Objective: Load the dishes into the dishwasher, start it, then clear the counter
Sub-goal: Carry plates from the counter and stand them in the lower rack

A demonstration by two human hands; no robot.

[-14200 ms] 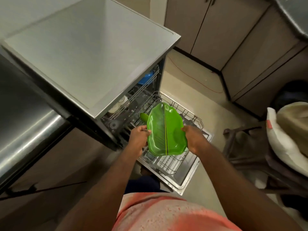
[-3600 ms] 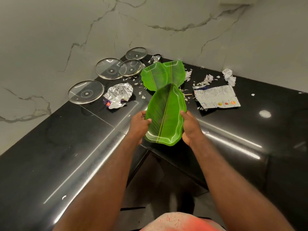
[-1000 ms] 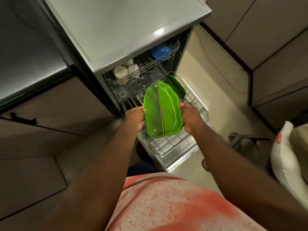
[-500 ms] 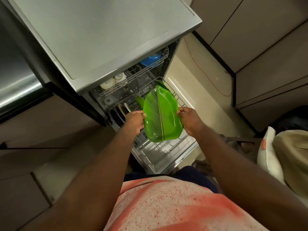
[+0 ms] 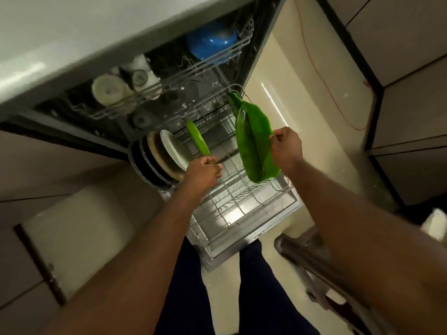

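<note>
While the right hand (image 5: 286, 151) is gripping a green leaf plate (image 5: 254, 146) on edge over the lower rack (image 5: 242, 201) of the dishwasher (image 5: 72, 32), the left hand (image 5: 202, 174) is pinching a second green plate (image 5: 197, 140) by its lower end, just beside the white plate (image 5: 173, 151) standing in that rack.

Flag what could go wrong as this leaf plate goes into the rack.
1. The leaf plate is pinched by the right hand alone, at one edge; it could slip onto the rack.
2. Lowered carelessly, it may knock the green plate racked behind it, or the left hand nearby.
</note>
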